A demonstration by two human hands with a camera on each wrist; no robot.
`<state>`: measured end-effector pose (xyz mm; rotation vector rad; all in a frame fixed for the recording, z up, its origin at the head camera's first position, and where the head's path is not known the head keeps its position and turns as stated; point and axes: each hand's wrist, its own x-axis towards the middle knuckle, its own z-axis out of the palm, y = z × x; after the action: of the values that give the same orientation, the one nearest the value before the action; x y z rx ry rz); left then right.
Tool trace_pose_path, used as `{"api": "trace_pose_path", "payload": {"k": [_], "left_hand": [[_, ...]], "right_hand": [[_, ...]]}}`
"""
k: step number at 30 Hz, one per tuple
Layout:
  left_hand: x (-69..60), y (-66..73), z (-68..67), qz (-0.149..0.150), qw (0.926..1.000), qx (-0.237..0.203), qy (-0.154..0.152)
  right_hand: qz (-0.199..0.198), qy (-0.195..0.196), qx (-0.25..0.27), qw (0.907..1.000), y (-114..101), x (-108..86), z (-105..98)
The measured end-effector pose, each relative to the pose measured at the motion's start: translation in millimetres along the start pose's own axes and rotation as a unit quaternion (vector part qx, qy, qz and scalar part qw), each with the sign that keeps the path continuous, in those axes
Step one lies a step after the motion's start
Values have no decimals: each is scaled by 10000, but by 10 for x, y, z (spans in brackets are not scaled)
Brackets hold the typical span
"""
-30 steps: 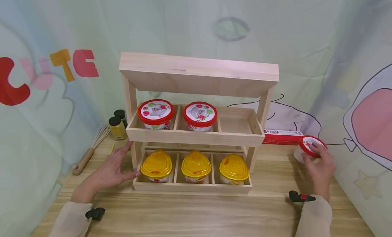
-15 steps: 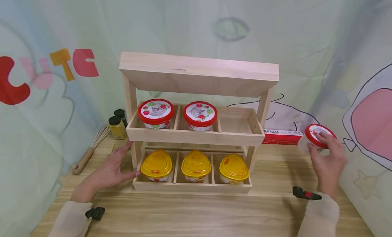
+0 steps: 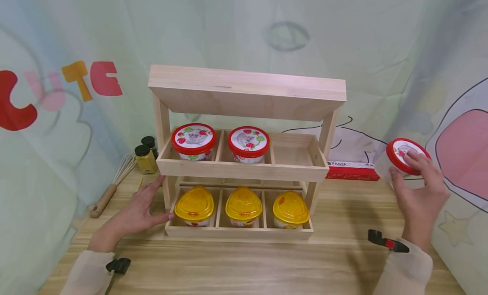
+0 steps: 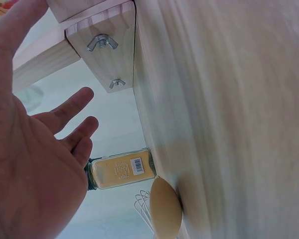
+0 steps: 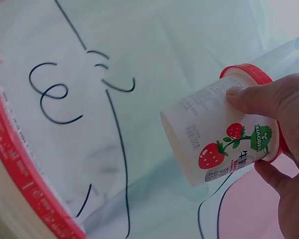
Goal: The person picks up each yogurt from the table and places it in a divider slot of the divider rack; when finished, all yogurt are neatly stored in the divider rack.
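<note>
In the head view my right hand [image 3: 423, 193] grips a white tub with a red lid [image 3: 409, 155], held tilted above the table at the far right. Strawberries are printed on the tub [image 5: 217, 134] in the right wrist view. My left hand [image 3: 139, 212], fingers extended, touches the left side of a wooden two-tier rack [image 3: 244, 170]. Two similar red-lidded tubs [image 3: 193, 139] sit in the left and middle compartments of its upper tier; the right compartment [image 3: 293, 150] holds nothing. Below, each compartment of the lower tier has a yellow-lidded cup [image 3: 244, 204].
A red pasta box [image 3: 352, 171] lies behind the rack on the right. Left of the rack are a jar of yellow contents [image 3: 146, 159], a second dark-lidded jar [image 3: 149, 143] and a wooden-handled whisk [image 3: 108, 195]. A printed curtain [image 3: 244, 28] hangs behind the table [image 3: 244, 269].
My right hand has lifted the red-lidded tub off the table and moved it up and to the right. The left hand and the rack have stayed in place.
</note>
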<state>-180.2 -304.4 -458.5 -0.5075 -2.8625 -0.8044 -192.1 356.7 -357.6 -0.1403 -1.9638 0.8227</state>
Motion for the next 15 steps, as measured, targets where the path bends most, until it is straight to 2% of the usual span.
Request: {"api": "trace_pose_path", "payload": {"k": [3,8,15], "left_hand": [[3,-3,1,15,10000,17,9],[3,-3,0,45,10000,11,19],[4,-11,1,50,10000,-15,16]], "right_hand": [[-25,51,73,10000,-174,6,-55],[-294,54,132,9995,-414,-3,-123],[-545,35,288,9981,-494,11,-168]]}}
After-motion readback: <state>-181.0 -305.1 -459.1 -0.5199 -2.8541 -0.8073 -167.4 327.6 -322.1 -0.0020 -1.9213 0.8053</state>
